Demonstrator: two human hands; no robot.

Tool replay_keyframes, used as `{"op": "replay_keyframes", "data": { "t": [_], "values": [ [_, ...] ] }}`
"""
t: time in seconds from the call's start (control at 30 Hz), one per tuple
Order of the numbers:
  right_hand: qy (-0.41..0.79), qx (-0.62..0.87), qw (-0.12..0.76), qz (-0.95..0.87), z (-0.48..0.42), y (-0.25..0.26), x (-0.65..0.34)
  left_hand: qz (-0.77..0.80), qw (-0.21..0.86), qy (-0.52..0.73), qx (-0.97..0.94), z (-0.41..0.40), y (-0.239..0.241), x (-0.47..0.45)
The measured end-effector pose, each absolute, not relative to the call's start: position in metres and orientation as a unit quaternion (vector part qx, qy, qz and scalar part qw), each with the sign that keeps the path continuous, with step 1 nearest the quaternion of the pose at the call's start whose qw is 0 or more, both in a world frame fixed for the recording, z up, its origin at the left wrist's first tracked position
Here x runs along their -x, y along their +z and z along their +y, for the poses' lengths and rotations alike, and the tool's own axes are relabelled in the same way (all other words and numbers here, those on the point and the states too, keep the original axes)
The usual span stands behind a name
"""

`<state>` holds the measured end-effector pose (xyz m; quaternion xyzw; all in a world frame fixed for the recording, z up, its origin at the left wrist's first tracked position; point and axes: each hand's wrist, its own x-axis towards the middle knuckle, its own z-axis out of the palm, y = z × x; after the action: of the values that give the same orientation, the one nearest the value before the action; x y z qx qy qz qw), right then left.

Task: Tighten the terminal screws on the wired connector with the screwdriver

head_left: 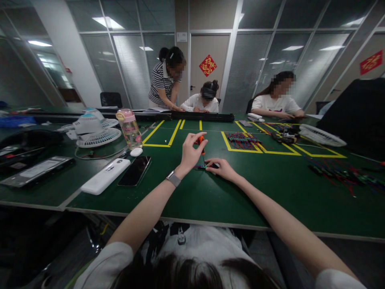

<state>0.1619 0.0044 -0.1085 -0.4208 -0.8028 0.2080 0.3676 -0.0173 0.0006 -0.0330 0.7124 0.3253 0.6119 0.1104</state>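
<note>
My left hand [192,151] is closed round the orange and black handle of a screwdriver [201,141], which stands nearly upright. Its thin shaft points down at a small green circuit board [203,166] with wires on it, lying on the green table. From the right side, my right hand [221,170] pinches the board's edge between thumb and fingers. The board is small and partly hidden by the fingertips, so whether the screwdriver's tip sits in a screw cannot be made out.
Bundles of wired boards [243,141] lie inside yellow tape, with more wired boards [345,173] at the right. On the left are a phone [134,171], a white power bank [106,176], a bottle [130,130] and a fan [98,137]. Several people are across the table.
</note>
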Motion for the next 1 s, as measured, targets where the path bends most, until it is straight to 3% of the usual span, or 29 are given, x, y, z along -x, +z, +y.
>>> {"op": "replay_keyframes", "data": {
  "t": [0.2,0.37,0.57,0.73,0.9,1.0],
  "values": [
    [0.209,0.424,0.363,-0.803,0.0041,-0.1076,-0.1618,0.291,0.191,0.595,-0.725,0.0034,-0.0331,0.0175],
    [0.21,0.424,0.365,-0.802,0.0039,-0.1076,-0.1618,0.325,0.144,0.602,-0.715,0.0015,-0.0321,0.018],
    [0.209,0.421,0.365,-0.803,0.0045,-0.1083,-0.162,0.293,0.192,0.587,-0.73,0.0034,-0.0337,0.0171],
    [0.212,0.425,0.362,-0.802,0.0044,-0.1081,-0.1623,0.344,0.104,0.602,-0.713,0.002,-0.0328,0.0182],
    [0.216,0.424,0.362,-0.801,0.0048,-0.1085,-0.1624,0.31,0.196,0.589,-0.72,0.0075,-0.0356,0.0179],
    [0.217,0.425,0.361,-0.802,0.0051,-0.1088,-0.1625,0.324,0.157,0.595,-0.719,0.0078,-0.0354,0.0188]
  ]
}}
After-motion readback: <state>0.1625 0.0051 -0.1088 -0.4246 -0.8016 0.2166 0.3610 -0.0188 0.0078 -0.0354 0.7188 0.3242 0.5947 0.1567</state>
